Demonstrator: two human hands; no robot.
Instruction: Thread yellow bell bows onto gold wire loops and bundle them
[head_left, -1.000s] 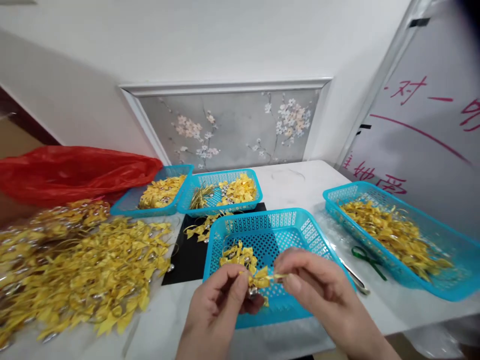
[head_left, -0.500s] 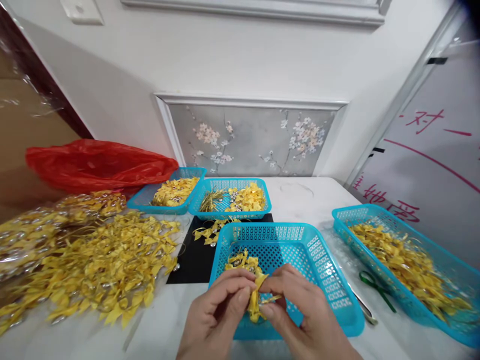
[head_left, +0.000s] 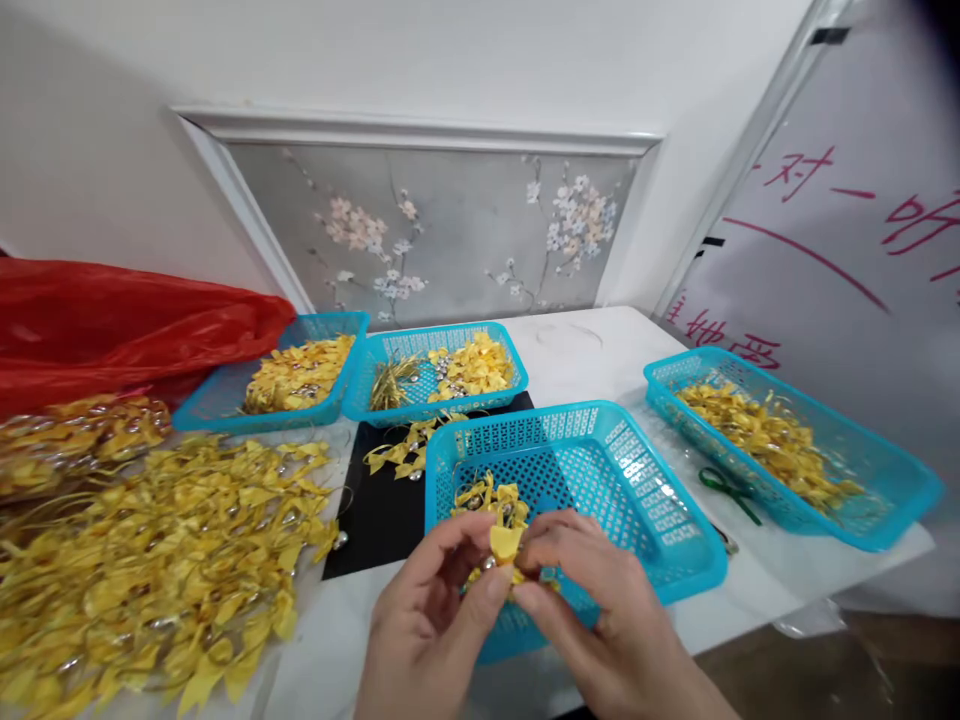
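Both hands meet low in the head view, just over the near rim of the blue basket [head_left: 660,530]. L hand [head_left: 427,620] & R hand [head_left: 600,620] pinch 1 small yellow ribbon bow [head_left: 505,545] between them, fingertips closed on it from either side; the bow sticks up a bit above the thumbs, w/ a small silver bead just below it. Inside that basket, at its near-left corner & right behind the held bow, sits a small clump of bows [head_left: 487,497]; rest of the basket floor is bare mesh. Left of the hands, a big loose heap of yellow bows [head_left: 165,550] spreads over the white table [head_left: 577,350], w/ a red plastic bag [head_left: 112,330] behind it. A black mat [head_left: 375,510] lies between heap & basket, a few bows on its far end. At the back stand 2 more blue trays side by side: the back-left tray [head_left: 225,395] & the back-middle tray [head_left: 435,345], both holding yellow pieces. On the right, well apart from the hands, a 4th tray [head_left: 892,480] is filled w/ bows, and green-handled scissors [head_left: 727,490] lie on the table between it & the near basket.
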